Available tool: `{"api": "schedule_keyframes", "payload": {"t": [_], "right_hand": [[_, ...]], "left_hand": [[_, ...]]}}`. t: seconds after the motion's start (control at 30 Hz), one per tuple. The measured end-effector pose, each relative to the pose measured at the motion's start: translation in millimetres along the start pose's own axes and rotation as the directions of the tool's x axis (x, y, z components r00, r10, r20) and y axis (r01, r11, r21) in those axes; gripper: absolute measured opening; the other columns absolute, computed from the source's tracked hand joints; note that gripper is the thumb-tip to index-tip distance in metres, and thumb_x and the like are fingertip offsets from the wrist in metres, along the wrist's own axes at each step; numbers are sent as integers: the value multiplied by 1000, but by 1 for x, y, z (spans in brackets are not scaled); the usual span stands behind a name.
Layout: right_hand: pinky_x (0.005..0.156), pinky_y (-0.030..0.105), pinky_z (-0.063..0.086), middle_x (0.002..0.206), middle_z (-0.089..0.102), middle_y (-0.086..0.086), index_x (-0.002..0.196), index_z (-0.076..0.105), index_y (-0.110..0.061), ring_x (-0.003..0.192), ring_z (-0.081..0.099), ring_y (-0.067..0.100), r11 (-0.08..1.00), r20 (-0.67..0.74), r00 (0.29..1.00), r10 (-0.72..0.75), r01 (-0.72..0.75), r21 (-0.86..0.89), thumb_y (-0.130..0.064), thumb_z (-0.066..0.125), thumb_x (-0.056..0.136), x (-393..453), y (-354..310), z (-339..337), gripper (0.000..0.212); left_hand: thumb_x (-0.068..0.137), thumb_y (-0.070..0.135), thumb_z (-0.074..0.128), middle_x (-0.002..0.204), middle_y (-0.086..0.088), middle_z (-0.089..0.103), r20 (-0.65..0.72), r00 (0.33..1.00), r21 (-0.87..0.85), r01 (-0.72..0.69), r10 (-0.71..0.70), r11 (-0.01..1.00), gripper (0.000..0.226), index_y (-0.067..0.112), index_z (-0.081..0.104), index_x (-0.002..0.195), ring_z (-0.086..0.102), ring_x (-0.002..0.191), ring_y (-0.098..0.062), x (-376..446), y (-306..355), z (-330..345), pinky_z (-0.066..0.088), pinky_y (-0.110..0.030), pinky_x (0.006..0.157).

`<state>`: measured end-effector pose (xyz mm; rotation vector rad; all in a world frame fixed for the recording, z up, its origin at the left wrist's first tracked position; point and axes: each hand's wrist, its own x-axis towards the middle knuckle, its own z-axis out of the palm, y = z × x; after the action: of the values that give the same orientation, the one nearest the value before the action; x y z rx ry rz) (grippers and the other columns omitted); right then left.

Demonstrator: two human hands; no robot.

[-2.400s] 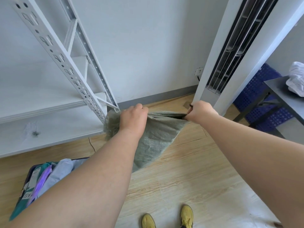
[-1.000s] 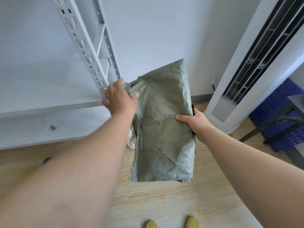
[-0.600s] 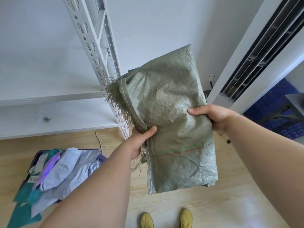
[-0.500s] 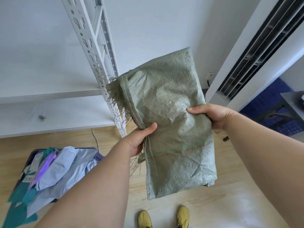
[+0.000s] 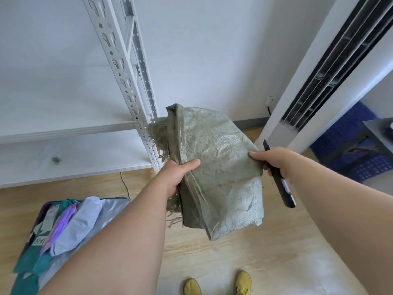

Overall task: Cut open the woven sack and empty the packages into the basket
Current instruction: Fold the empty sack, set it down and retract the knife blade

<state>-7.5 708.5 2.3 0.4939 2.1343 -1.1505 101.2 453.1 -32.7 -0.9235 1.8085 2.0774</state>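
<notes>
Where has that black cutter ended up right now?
In the head view, the black cutter is right of centre, gripped in the right hand, which also pinches the right edge of the folded woven sack.

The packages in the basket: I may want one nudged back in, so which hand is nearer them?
Left. The left hand grips the folded sack just up-right of the packages; the right hand holds the sack's far edge.
</notes>
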Motion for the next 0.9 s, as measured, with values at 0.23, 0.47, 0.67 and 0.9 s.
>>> {"api": "schedule_keyframes", "payload": {"t": [0.23,0.47,0.67,0.9], "right_hand": [[62,26,40,65,48,6,112,50,-2,56,41,16,987,-6,990,144,-144,-76,-61,67,78,22,-14,-1,70],[40,17,42,69,68,9,94,53,-10,43,50,11,910,258,924,281,-342,236,-48,67,85,58,-26,-13,41],[43,19,44,84,69,10,99,57,-11,42,44,9,856,194,949,247,-307,416,-52,73,77,106,-46,-17,49],[52,26,42,58,50,1,89,57,-18,46,44,13,746,-38,993,111,-58,664,-25,74,80,157,-79,-6,21]], "left_hand": [[71,22,84,142,-13,48,18,1000,63,20,-21,998,79,-1,42,134,39,136,-25,27,12,20,24,-36,110],[77,20,80,155,-16,28,7,1000,212,23,-26,977,96,-4,18,146,25,143,-26,58,46,36,19,-39,115],[61,69,72,161,-13,3,-88,894,95,447,-440,889,126,16,6,154,6,147,-36,95,72,58,12,-55,116],[77,70,58,161,-7,11,-151,823,-304,489,-548,818,97,23,18,152,17,146,-35,141,81,98,32,-66,104]]}}
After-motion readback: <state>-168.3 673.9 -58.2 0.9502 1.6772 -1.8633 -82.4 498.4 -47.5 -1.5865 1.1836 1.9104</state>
